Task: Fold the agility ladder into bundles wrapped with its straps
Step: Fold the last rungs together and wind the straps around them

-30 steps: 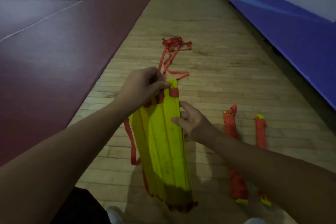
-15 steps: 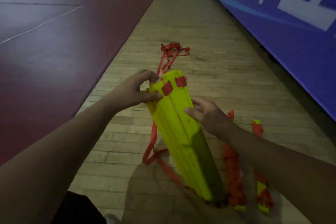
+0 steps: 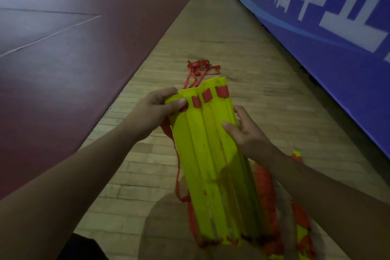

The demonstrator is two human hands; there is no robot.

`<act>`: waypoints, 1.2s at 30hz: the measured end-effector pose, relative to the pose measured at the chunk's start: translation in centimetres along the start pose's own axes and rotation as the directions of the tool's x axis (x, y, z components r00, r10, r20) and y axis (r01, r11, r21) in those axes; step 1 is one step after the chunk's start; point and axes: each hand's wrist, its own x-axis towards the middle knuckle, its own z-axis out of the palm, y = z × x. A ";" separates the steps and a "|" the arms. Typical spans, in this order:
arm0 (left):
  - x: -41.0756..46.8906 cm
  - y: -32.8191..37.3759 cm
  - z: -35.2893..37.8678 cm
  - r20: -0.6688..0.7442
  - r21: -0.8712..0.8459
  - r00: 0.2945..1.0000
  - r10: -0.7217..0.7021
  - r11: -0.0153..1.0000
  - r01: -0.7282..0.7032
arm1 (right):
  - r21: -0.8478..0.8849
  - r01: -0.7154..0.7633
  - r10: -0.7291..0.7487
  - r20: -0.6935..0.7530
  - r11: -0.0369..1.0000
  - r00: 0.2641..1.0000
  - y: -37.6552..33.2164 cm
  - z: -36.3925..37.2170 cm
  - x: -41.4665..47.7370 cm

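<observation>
Ladder rungs (image 3: 211,154) between hands, bundles (image 3: 266,196) right

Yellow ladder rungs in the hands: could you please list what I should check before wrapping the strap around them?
1. Flat yellow plastic rungs gathered in one stack: ok.
2. Their far ends level: not ok, staggered.
3. Left hand grips the far end: ok.
4. Right hand holds the right edge: ok.
5. Loose red fabric strap untangled on the wooden floor: cannot tell.
</observation>
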 end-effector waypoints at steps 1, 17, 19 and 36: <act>0.0 0.0 0.1 -0.035 -0.003 0.999 0.009 1.000 -0.009 | 0.014 -0.006 0.006 -0.001 1.000 1.000 0.0 0.1 0.1; -0.5 1.1 2.6 -0.187 -0.010 0.982 0.027 1.000 -0.029 | -0.105 -0.093 0.109 0.156 0.990 0.982 -0.6 2.7 -1.6; -0.6 1.1 2.7 -0.179 0.008 0.983 0.033 0.999 -0.032 | -0.165 -0.089 0.113 0.139 0.982 0.984 -0.5 2.8 -1.7; -0.6 0.9 2.4 -0.023 -0.056 0.993 -0.115 0.992 0.113 | -0.271 -0.137 0.177 0.127 0.953 0.976 -0.6 2.3 -1.4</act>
